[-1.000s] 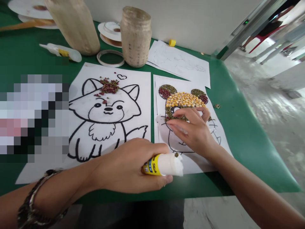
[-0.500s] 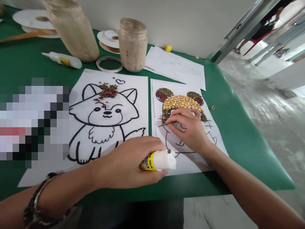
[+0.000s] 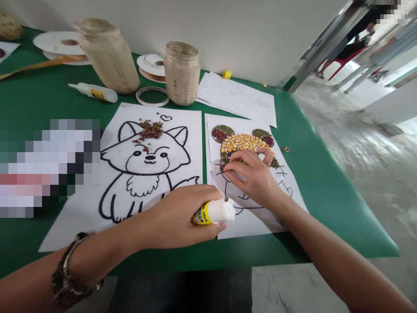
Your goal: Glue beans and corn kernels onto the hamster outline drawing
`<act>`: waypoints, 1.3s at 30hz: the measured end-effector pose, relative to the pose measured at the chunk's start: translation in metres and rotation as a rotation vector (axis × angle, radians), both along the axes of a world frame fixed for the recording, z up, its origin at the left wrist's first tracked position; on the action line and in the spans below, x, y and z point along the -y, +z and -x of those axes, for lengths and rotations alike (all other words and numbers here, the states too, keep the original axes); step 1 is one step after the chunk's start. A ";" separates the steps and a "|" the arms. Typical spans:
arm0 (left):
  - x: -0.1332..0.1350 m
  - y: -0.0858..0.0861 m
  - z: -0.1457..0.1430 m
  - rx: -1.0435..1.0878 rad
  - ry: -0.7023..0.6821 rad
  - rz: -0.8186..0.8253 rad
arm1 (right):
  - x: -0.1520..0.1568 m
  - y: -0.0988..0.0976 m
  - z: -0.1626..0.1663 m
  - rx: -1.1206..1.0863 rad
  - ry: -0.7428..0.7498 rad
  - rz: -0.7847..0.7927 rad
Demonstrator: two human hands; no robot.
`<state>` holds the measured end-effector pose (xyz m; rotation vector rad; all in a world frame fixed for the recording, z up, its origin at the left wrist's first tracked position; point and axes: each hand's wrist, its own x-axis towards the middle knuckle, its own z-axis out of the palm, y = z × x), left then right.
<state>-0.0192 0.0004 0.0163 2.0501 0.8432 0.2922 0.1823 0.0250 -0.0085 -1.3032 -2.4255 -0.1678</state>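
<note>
My left hand (image 3: 182,217) is wrapped round an uncapped glue stick (image 3: 211,212), its white end pointing right with a small green bean stuck on it. Over the right-hand animal drawing (image 3: 234,217), my right hand (image 3: 252,176) pinches thumb and forefinger together at the left cheek; any bean between the tips is too small to make out. Yellow corn kernels (image 3: 244,142) cover that animal's forehead, and green and red beans (image 3: 223,132) fill its ears. On the fox drawing (image 3: 146,182) to the left lies a loose pile of red and green beans (image 3: 151,129).
Behind the drawings stand two jars (image 3: 183,74) (image 3: 109,56), a tape roll (image 3: 152,96), ribbon spools (image 3: 151,66) and a glue bottle (image 3: 94,92). More paper sheets (image 3: 237,98) and a yellow cap (image 3: 227,74) lie near the wall. A blurred-out object is at left.
The view has shifted slightly, so the table things sit lower. My right hand stays at the cheek with small finger motion; my left hand still holds the glue stick.
</note>
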 end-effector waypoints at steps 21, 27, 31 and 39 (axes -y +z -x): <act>-0.006 -0.005 -0.004 -0.001 0.184 -0.105 | -0.001 0.005 -0.004 -0.218 -0.014 0.228; -0.009 -0.001 -0.009 0.003 0.146 -0.090 | -0.002 0.003 -0.006 -0.248 0.009 0.252; -0.010 -0.001 -0.009 -0.009 0.144 -0.103 | -0.003 0.003 -0.006 -0.276 0.008 0.288; -0.010 0.005 -0.012 -0.063 0.144 -0.076 | -0.002 0.006 0.000 -0.282 -0.062 0.326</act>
